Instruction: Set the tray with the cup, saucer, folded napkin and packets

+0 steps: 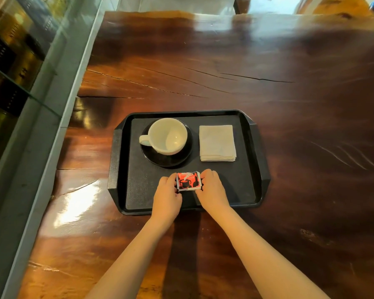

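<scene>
A black tray [253, 152] lies on the wooden table. On its left half a white cup [167, 135] stands on a black saucer [171, 161], handle pointing left. A folded beige napkin [217, 143] lies on the right half. At the tray's near middle, red and black packets [187, 181] with a cup picture are stacked on the tray floor. My left hand [167, 196] grips their left edge and my right hand [212, 188] grips their right edge. Fingertips are partly hidden behind the packets.
The dark polished wooden table [289, 83] has long cracks across its far half. A glass panel with a grey frame [52, 117] runs along the table's left edge.
</scene>
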A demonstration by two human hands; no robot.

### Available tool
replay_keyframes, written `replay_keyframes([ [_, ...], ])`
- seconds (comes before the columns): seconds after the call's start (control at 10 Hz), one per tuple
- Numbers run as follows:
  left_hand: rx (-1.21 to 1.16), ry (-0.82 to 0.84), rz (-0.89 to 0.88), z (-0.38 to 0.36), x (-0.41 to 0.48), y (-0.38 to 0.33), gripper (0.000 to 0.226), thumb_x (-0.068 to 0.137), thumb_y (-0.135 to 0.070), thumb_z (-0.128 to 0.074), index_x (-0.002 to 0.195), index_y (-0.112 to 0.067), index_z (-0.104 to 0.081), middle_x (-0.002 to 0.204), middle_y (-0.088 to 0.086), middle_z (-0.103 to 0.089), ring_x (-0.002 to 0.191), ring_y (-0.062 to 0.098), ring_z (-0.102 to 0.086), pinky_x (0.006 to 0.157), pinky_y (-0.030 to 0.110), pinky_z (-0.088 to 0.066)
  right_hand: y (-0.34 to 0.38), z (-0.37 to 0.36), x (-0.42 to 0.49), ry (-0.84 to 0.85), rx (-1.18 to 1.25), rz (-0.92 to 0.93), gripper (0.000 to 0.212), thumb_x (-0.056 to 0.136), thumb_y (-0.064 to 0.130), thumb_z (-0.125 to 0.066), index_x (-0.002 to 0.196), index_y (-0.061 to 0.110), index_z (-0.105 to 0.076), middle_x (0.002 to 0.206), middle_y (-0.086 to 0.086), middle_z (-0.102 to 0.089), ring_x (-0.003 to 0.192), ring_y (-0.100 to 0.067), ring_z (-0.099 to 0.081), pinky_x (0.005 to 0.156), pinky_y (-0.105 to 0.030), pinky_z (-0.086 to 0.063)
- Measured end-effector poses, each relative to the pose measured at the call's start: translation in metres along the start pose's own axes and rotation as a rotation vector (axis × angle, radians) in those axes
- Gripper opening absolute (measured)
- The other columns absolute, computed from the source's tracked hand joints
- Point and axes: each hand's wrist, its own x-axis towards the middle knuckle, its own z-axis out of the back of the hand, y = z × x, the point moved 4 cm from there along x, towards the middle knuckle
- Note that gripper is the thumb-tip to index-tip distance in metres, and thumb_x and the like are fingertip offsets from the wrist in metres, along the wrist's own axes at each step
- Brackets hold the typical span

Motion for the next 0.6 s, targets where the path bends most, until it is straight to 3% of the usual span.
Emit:
replay_keyframes([
  [0.2,0.019,0.005,-0.01,0.0,0.0,0.001,0.055,0.084,0.003,-0.054,0.135,-0.014,-0.043,0.12,0.008,-0.051,0.101,0.021,-0.057,0.087,0.029,-0.049,0.0,0.005,-0.002,0.039,0.029,-0.017,0.038,0.083,0.013,-0.066,0.117,0.013,-0.048,0.12,-0.007,-0.052,0.102,-0.016,-0.059,0.078,-0.025,-0.051],
  [0.3,0.03,0.0,-0.01,0.004,-0.002,0.003,0.052,0.085,0.002,-0.053,0.133,-0.013,-0.044,0.116,0.008,-0.051,0.09,0.015,-0.053,0.081,0.025,-0.044,-0.001,0.01,-0.005,0.078,0.024,-0.004,0.041,0.083,0.01,-0.065,0.119,0.012,-0.046,0.122,-0.008,-0.051,0.104,-0.017,-0.059,0.079,-0.025,-0.05],
  [0.4,0.067,0.018,0.023,0.009,-0.006,0.007,0.049,0.087,-0.004,-0.052,0.134,-0.014,-0.044,0.118,0.007,-0.052,0.095,0.016,-0.055,0.086,0.029,-0.048,-0.002,0.017,-0.01,0.151,-0.019,0.015,0.037,0.084,0.012,-0.064,0.118,0.01,-0.048,0.121,-0.009,-0.052,0.104,-0.019,-0.057,0.076,-0.023,-0.045],
  [0.6,0.315,0.072,0.005,0.022,-0.015,-0.001,0.041,0.088,-0.016,-0.049,0.129,-0.014,-0.049,0.124,0.01,-0.055,0.113,0.027,-0.054,0.092,0.039,-0.046,-0.009,0.039,-0.018,0.333,-0.163,0.087,0.036,0.088,0.021,-0.057,0.119,0.005,-0.049,0.124,-0.015,-0.052,0.11,-0.029,-0.054,0.088,-0.034,-0.044],
])
